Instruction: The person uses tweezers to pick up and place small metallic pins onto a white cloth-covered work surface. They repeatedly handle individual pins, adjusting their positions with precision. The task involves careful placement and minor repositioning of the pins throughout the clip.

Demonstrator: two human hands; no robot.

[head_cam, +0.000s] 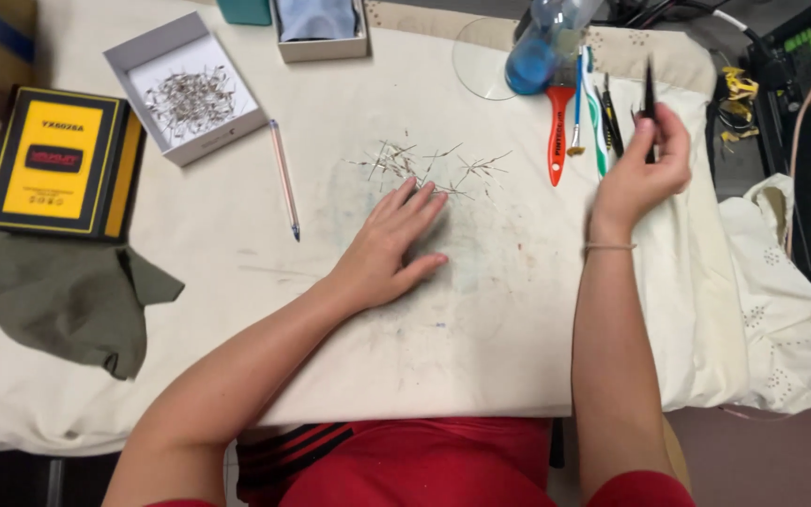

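Note:
My left hand [391,246] lies flat on the cream cloth [481,319], fingers spread, its fingertips touching a scatter of several thin metal pins [429,164]. My right hand [645,169] is raised at the right and pinches black tweezers [650,94] that point upward. A thin band circles that wrist. Just left of it lie a red-handled brush [558,131], a blue-handled brush [577,103], a green toothbrush [596,122] and more black tools [611,117].
An open white box of several pins [188,94] sits at the back left, beside a yellow and black case [58,160]. A pen [284,178], a dark green cloth [63,291], a blue bottle [542,42], a clear round lens [482,61] and another open box [319,26] are also here.

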